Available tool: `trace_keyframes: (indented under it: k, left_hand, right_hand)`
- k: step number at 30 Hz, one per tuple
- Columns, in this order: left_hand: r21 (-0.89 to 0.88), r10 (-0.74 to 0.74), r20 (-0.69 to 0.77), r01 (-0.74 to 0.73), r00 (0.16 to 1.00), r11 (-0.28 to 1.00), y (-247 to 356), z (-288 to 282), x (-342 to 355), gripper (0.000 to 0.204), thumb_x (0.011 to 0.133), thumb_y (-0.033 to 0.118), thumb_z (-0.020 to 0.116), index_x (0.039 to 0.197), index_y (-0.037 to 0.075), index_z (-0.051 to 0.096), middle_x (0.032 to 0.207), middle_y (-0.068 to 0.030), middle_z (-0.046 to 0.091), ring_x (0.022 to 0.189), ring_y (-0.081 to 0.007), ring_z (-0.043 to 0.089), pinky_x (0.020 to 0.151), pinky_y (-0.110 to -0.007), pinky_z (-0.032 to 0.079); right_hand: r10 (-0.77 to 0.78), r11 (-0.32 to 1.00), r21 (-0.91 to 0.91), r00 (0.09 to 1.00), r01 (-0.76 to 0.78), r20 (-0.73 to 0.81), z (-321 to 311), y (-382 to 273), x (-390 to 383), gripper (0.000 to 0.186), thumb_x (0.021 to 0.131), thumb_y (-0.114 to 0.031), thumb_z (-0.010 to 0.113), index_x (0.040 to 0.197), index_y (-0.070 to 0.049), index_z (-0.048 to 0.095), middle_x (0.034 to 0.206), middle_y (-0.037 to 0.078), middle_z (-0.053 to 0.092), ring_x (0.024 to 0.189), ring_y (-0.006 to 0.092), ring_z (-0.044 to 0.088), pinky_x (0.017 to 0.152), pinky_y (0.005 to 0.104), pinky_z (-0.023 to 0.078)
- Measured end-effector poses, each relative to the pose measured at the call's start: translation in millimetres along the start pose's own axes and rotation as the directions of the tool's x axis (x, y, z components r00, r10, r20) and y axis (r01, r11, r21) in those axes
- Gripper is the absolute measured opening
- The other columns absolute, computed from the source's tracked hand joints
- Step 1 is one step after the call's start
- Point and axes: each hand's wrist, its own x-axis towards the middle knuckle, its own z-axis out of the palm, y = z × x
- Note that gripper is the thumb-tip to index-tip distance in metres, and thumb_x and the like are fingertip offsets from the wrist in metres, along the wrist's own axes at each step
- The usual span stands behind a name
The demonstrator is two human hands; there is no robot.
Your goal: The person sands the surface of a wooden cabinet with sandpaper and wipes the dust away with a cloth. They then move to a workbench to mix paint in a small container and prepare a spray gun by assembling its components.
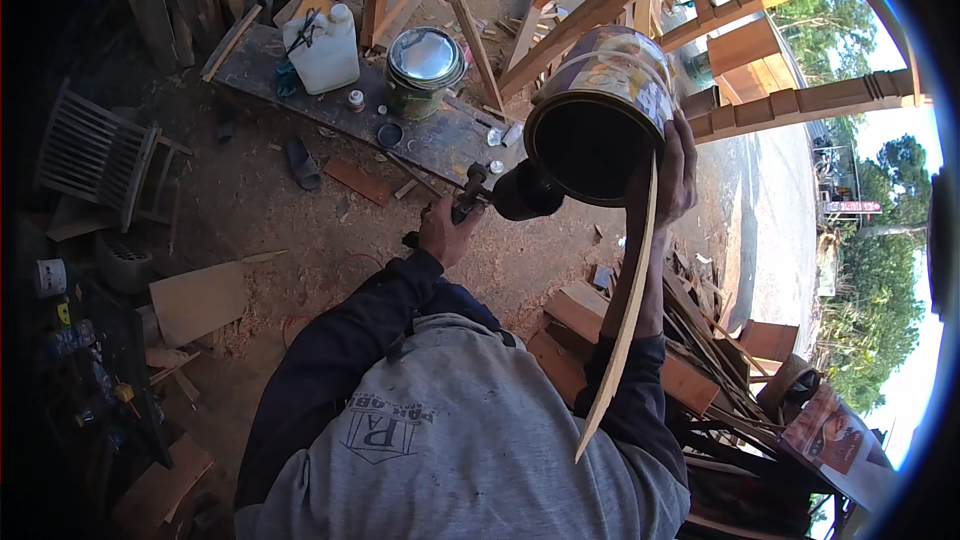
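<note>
My left hand (447,232) is closed round the handle of a spray gun (474,183). Beside the gun's head, a dark round cup (525,192) sits close under the can's rim; whether it is fixed to the gun I cannot tell. My right hand (678,175) grips a large paint can (610,65) with a worn, coloured label, tipped so its dark mouth faces me. A long, thin strip of wood (625,315) runs from that hand down along my right forearm. What is inside the can is too dark to make out.
Ahead stands a low bench (260,75) with a white jug (322,50), a lidded metal can (424,65) and small containers. Timber frames (610,0) rise at the right. Scrap wood (690,340) is piled near my right arm. A slatted chair (100,155) stands left.
</note>
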Motion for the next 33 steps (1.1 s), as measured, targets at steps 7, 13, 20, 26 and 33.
trace_keyframes:
  k: [7,13,20,26,33]
  left_hand:
    - [-0.018,-0.013,0.002,0.013,1.000,1.000,5,-1,-3,0.051,0.091,0.045,0.069,0.096,-0.004,0.058,0.084,-0.0219,0.062,0.078,-0.0372,0.063,0.073,-0.047,0.048]
    - [-0.009,0.001,-0.015,-0.001,1.000,1.000,5,1,-5,0.049,0.091,0.044,0.070,0.095,-0.004,0.058,0.080,-0.0190,0.063,0.074,-0.0344,0.063,0.070,-0.046,0.048]
    - [-0.001,-0.021,0.005,0.021,1.000,1.000,5,0,-4,0.050,0.090,0.045,0.070,0.095,-0.003,0.059,0.080,-0.0197,0.064,0.074,-0.0358,0.064,0.070,-0.046,0.049]
    - [0.014,-0.028,0.000,0.028,1.000,0.999,5,1,-2,0.051,0.090,0.046,0.070,0.096,-0.004,0.059,0.081,-0.0209,0.065,0.076,-0.0373,0.066,0.072,-0.046,0.050]
    - [-0.029,-0.009,-0.015,0.009,1.000,1.000,4,0,-1,0.054,0.090,0.048,0.069,0.096,-0.005,0.058,0.083,-0.0227,0.065,0.077,-0.0382,0.066,0.072,-0.046,0.050]
  right_hand:
    - [0.004,1.000,0.004,1.000,-0.004,0.009,-3,-4,1,0.030,0.085,-0.004,0.071,0.114,-0.006,0.069,0.121,0.014,0.069,0.106,0.0287,0.070,0.086,0.0356,0.059]
    - [0.014,1.000,0.013,1.000,-0.015,0.026,-6,-4,1,0.032,0.085,-0.003,0.071,0.116,-0.007,0.068,0.122,0.014,0.069,0.108,0.0286,0.069,0.087,0.0356,0.058]
    - [-0.029,1.000,0.008,0.999,0.028,0.039,-6,0,1,0.030,0.091,-0.017,0.071,0.115,-0.001,0.067,0.120,0.020,0.068,0.105,0.0345,0.070,0.084,0.0395,0.059]
    - [-0.021,1.000,0.009,0.999,0.021,0.032,-6,1,2,0.031,0.091,-0.017,0.071,0.116,-0.002,0.066,0.120,0.020,0.068,0.107,0.0349,0.069,0.085,0.0403,0.059]
    - [-0.020,1.000,0.019,0.999,0.019,0.046,-4,-1,3,0.032,0.091,-0.018,0.071,0.117,-0.001,0.066,0.120,0.021,0.068,0.108,0.0362,0.069,0.086,0.0411,0.058]
